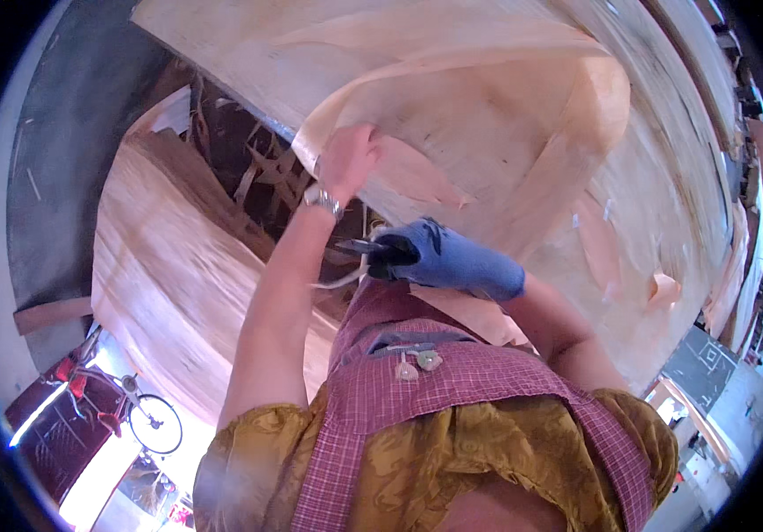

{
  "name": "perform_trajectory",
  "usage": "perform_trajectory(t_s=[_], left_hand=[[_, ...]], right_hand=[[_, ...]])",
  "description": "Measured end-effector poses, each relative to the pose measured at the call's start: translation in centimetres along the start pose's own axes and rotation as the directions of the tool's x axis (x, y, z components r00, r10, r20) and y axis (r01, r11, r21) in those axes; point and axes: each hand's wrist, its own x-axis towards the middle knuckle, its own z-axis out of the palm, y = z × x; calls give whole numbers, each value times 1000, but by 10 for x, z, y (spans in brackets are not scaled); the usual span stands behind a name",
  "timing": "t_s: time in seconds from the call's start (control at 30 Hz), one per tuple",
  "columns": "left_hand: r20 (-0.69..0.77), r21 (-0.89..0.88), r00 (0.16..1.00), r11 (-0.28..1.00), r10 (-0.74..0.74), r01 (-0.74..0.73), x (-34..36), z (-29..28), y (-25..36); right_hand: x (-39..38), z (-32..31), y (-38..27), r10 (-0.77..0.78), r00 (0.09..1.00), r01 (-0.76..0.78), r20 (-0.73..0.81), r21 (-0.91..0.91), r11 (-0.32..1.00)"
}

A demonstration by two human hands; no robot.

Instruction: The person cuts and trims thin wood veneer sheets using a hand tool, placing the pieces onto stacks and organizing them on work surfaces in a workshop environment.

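Observation:
My left hand [350, 160] is bare, a metal-banded watch [322, 200] on its wrist. Slightly blurred, its fingers close at the edge of a thin, curling wood veneer sheet [479, 66], beside a pinkish veneer piece [421, 173]. Nearer my body, my right hand [439, 257] wears a blue glove with dark fingers. It is closed around a narrow dark tool [359, 246] that points left; its exact kind is unclear. A pale thin strip [343, 283] hangs just below the tool.
Large veneer sheets [674, 195] cover the work surface ahead and to the right. At left, another broad stack of veneer [169, 239] borders a dark gap with torn scraps [266, 168]. A bicycle [147, 417] stands at the lower left. Small curled scraps [663, 290] lie at right.

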Motion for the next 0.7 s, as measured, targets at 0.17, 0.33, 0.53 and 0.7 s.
perform_trajectory(t_s=[0.17,0.33,0.53,0.7], left_hand=[[-366,-42,930,998,33,-52,-35,32,-7],[-445,-1,888,991,-121,134,-41,37,-4],[-575,-44,803,986,-157,161,-46,44,-7],[-426,245,897,970,114,-7,-44,48,-27]], right_hand=[[9,-42,8,287,900,-243,-327,170,955],[76,-61,22,413,781,-311,-468,282,908],[94,-30,85,532,723,-224,-440,579,784],[96,-15,112,664,659,-376,-352,610,697]])
